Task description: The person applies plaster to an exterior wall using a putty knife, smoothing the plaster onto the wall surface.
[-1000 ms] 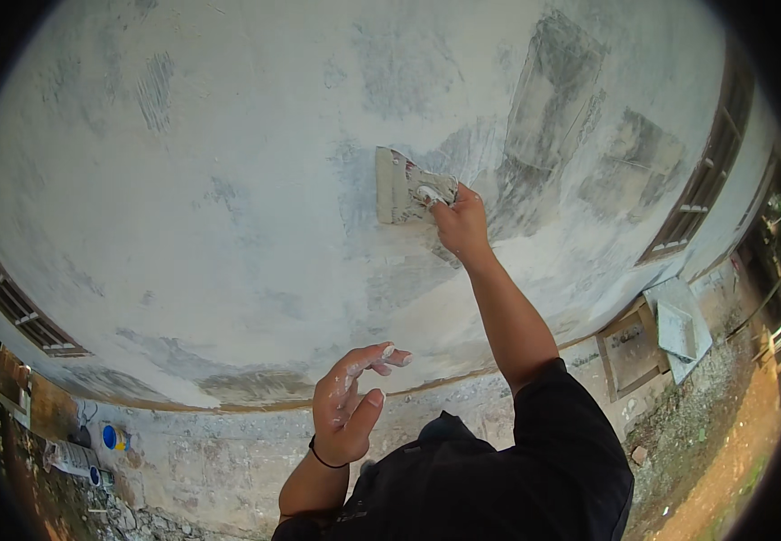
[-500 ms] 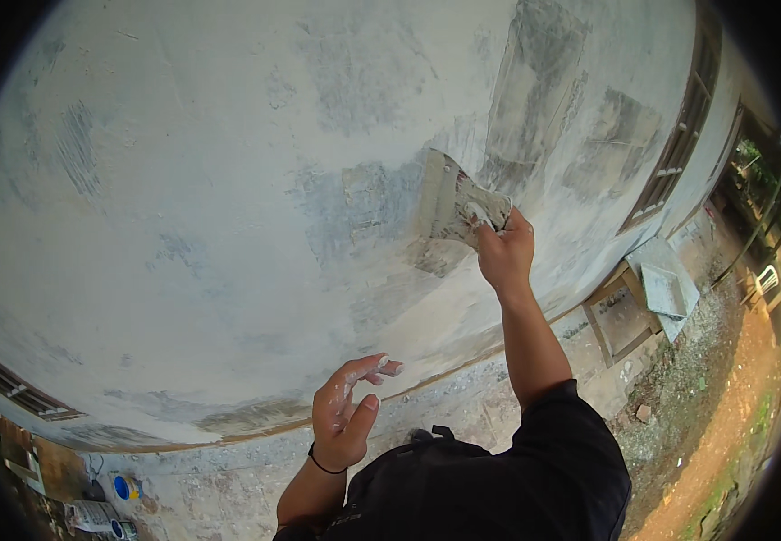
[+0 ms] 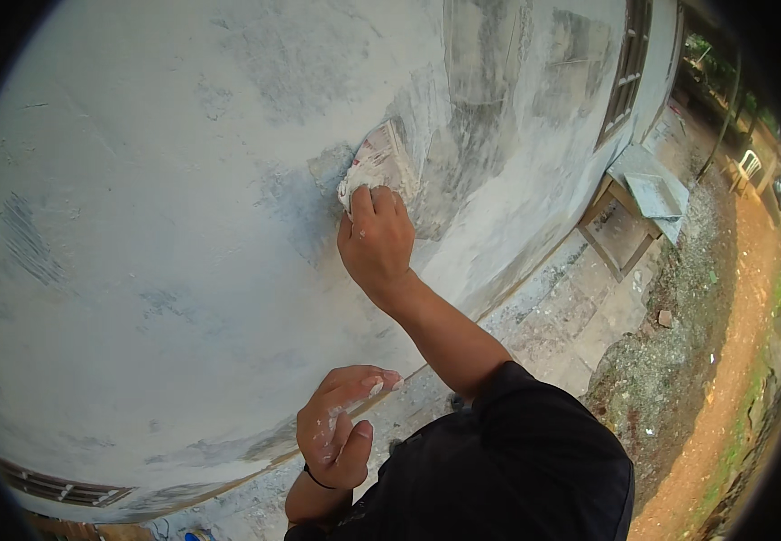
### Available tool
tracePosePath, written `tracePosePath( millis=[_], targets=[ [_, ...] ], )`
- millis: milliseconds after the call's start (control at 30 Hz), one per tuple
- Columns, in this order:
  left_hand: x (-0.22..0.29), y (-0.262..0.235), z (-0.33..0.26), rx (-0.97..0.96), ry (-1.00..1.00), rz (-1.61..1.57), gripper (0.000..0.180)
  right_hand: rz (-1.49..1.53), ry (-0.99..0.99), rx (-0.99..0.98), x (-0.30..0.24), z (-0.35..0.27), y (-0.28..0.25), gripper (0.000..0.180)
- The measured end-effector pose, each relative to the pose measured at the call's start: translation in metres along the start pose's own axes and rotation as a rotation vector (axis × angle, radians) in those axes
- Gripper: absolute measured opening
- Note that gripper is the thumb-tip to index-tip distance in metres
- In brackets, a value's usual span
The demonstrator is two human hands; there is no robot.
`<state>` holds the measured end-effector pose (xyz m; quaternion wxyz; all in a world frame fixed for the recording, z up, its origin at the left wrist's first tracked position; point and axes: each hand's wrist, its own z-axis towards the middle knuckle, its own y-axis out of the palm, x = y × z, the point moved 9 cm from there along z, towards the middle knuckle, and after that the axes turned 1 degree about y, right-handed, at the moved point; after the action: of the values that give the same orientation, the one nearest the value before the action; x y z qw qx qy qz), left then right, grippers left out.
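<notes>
Against the whitish, patchily plastered wall (image 3: 138,270), my right hand (image 3: 379,242) grips a wide, flat putty knife (image 3: 388,164). Its blade lies on the wall and carries a smear of pale putty, and my fingers cover the handle. Grey, rougher patches show around the blade, to its left and right. Lower down, in front of my body, my left hand (image 3: 338,424) is raised with loosely bent fingers and the thumb apart. It holds nothing, and white putty is smeared on its palm and fingertips.
A barred window (image 3: 626,77) is in the wall at the right, another opening (image 3: 61,487) at the lower left. On the ground to the right are a wooden frame (image 3: 625,236), a pale tray (image 3: 653,197) and gravel (image 3: 652,370). Farther off stands a white chair (image 3: 749,165).
My right hand and the putty knife have swung left across the wall, and the hand has turned so its back now shows. The left hand stays raised. The view has shifted to the right.
</notes>
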<state>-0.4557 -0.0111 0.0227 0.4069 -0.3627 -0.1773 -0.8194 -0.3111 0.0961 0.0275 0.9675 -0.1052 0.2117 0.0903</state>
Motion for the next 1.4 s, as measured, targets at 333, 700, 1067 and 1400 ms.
tracePosePath(
  millis=[333,700,1067,1400],
  targets=[
    [0.0,-0.02,-0.004,-0.073,-0.004,-0.08,0.047,0.231,-0.096,-0.153,-0.055,-0.036,-0.003,0.035],
    [-0.016,-0.003,0.018,-0.123,0.025,-0.092,0.05,0.689,0.392,-0.336,0.057,0.007,-0.02,0.023],
    [-0.025,0.002,0.033,-0.121,0.027,-0.025,0.051,0.701,0.57,-0.292,0.127,0.016,-0.023,0.023],
    [-0.016,-0.01,0.02,-0.126,0.007,-0.024,0.052,0.005,-0.061,0.012,0.035,0.016,-0.058,0.029]
  ],
)
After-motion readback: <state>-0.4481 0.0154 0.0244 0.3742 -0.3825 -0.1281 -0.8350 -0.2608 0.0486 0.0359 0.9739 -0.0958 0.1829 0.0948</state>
